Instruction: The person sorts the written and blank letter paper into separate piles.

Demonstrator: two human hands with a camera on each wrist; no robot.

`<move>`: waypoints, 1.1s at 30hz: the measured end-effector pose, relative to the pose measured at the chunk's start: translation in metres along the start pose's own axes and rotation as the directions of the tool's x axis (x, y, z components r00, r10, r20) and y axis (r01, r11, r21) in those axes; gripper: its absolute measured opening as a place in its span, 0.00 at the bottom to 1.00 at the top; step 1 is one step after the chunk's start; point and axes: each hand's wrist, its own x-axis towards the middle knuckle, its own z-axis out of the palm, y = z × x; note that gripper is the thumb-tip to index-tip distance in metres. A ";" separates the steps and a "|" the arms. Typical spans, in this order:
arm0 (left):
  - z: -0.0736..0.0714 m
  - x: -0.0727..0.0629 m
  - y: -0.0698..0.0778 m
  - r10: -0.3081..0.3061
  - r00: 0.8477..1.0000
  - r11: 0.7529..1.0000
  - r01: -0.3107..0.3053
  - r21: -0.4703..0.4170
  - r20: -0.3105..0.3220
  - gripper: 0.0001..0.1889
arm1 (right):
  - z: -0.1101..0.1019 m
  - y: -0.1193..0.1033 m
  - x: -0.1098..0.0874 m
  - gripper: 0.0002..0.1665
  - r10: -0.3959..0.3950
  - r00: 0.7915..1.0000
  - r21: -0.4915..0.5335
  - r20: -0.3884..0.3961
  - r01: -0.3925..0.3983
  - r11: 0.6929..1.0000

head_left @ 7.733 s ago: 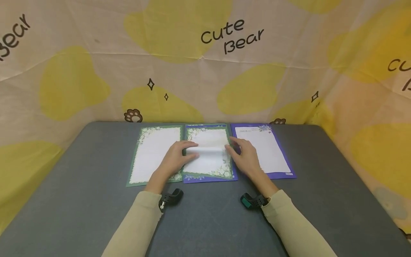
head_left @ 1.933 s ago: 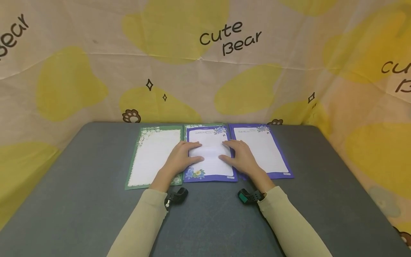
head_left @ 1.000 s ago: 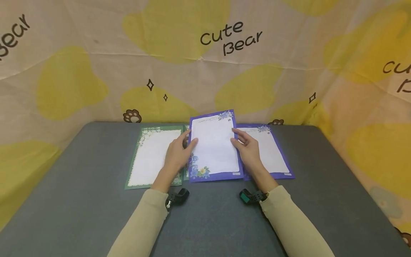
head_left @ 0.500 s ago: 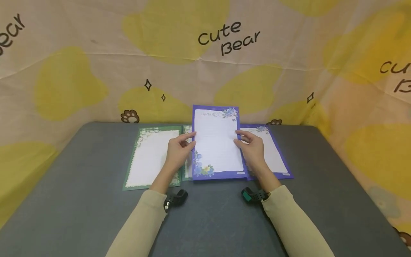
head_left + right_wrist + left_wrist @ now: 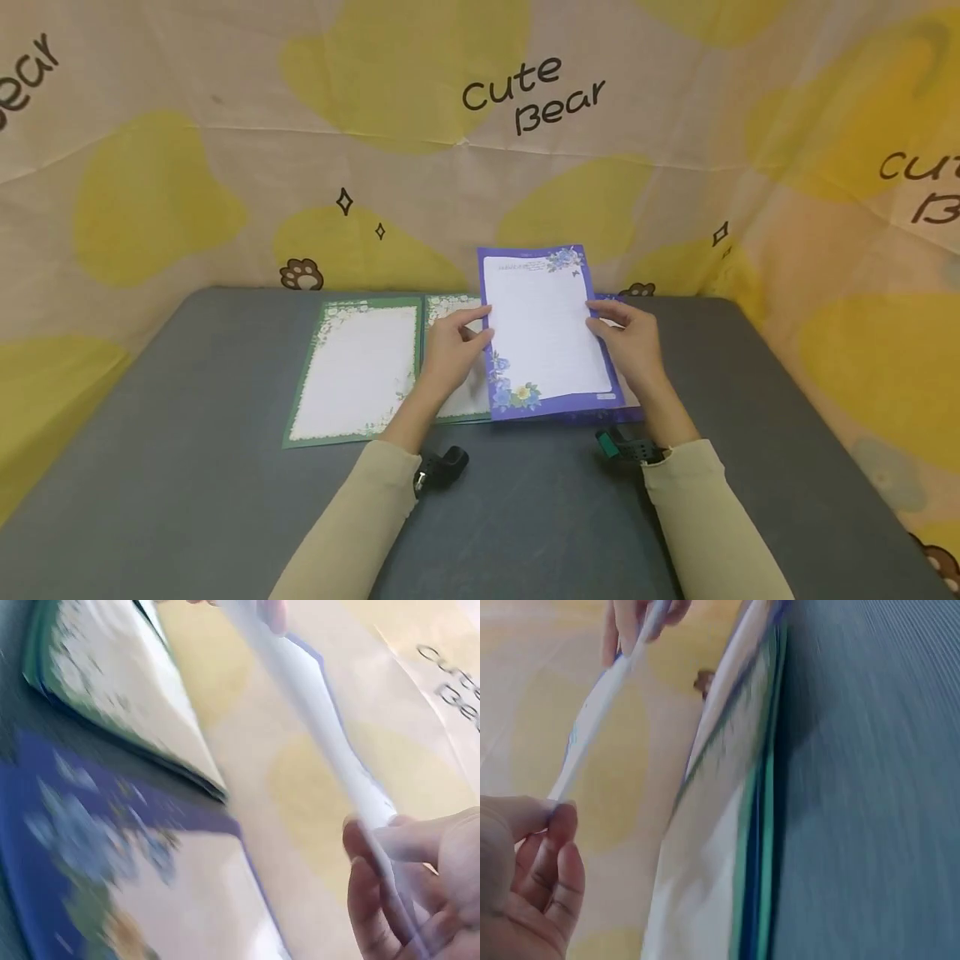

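Though perhaps lined, purple-bordered sheet (image 5: 546,333).

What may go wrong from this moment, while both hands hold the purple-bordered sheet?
The left hand and right hand pinch the purple-bordered sheet only at its side edges, so it might slip or crease between them. Set down here, it would probably overlap both the green-bordered stack and the lower purple sheet, and could nudge either askew.

You've lifted the purple-bordered sheet (image 5: 546,332) and carried it rightward, baring more of the middle green-bordered sheet (image 5: 468,400).
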 end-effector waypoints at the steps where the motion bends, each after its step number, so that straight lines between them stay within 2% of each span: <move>1: 0.006 0.001 0.003 0.003 1.000 1.000 -0.003 0.011 0.015 0.20 | -0.005 0.000 0.001 0.19 -0.005 1.000 -0.035 -0.014 0.005 0.999; 5: 0.031 0.005 0.014 -0.007 0.997 1.000 0.006 0.014 0.081 0.22 | -0.025 0.004 0.004 0.21 -0.012 0.998 -0.167 -0.056 0.003 0.986; 11: 0.066 0.007 0.021 -0.062 0.992 0.998 0.058 0.040 0.110 0.25 | -0.044 0.014 0.008 0.23 0.049 0.996 -0.238 -0.077 -0.066 0.969; 14: 0.081 0.007 0.022 -0.095 0.990 0.992 0.085 0.093 0.103 0.25 | -0.050 0.025 0.009 0.23 0.037 0.996 -0.291 -0.078 -0.058 0.955; 18: 0.099 0.008 0.023 -0.102 0.990 0.975 0.080 0.208 0.097 0.23 | -0.053 0.045 0.011 0.22 -0.023 0.995 -0.363 -0.098 -0.014 0.932; 20: 0.105 0.008 0.023 -0.105 0.990 0.964 0.079 0.255 0.089 0.22 | -0.051 0.054 0.012 0.23 -0.020 0.995 -0.390 -0.096 -0.019 0.921; 25: 0.111 0.005 0.025 -0.164 0.983 0.937 0.127 0.324 0.089 0.21 | -0.044 0.067 0.010 0.24 -0.002 0.999 -0.433 -0.050 -0.020 0.901; 31: 0.115 0.004 0.025 -0.178 0.979 0.911 0.127 0.393 0.096 0.19 | -0.040 0.071 0.008 0.23 -0.079 0.996 -0.500 -0.040 0.048 0.864; 33: 0.116 0.004 0.025 -0.173 0.980 0.906 0.118 0.407 0.102 0.15 | -0.039 0.072 0.007 0.23 -0.104 0.994 -0.519 -0.041 0.068 0.852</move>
